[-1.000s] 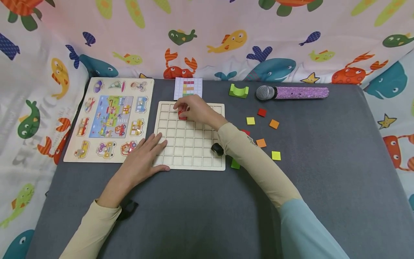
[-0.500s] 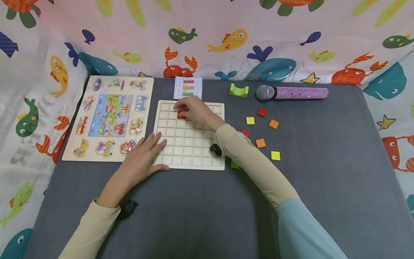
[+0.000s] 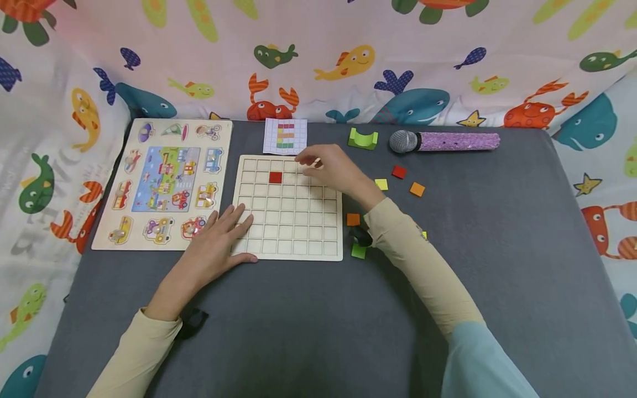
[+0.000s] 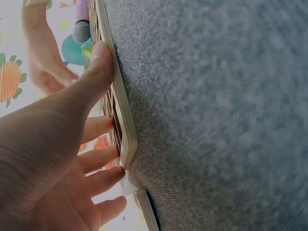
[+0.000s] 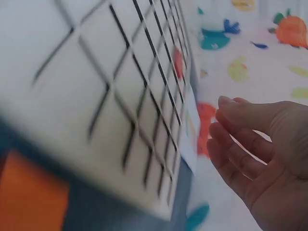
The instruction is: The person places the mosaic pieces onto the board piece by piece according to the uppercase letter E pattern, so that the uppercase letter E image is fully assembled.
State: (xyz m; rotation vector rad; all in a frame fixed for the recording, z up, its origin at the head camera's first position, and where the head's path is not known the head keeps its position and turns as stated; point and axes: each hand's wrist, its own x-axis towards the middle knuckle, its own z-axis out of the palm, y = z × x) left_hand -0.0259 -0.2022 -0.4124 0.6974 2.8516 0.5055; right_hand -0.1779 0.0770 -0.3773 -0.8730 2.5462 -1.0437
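A pale wooden grid board (image 3: 288,232) lies on the dark grey table. One red square tile (image 3: 275,177) sits in a cell of its second row from the back. My right hand (image 3: 333,168) hovers over the board's back right part; in the right wrist view its fingers (image 5: 233,149) are loosely bent with nothing between them. My left hand (image 3: 211,249) rests at the board's front left edge, fingers spread on it and thumb along the near side. The left wrist view shows the thumb (image 4: 98,65) against the board's edge.
A knobbed vehicle puzzle (image 3: 136,221) lies left. Behind the board is a pattern card (image 3: 285,136). Loose red (image 3: 398,172), yellow (image 3: 381,184), orange (image 3: 417,189) and green tiles (image 3: 358,251) lie right, partly under my forearm. A green curved block (image 3: 363,139) and microphone (image 3: 458,141) stand farther back.
My right hand has let go of the red tile and moved to the right, so the tile shows uncovered in its cell. My left hand has stayed in place.
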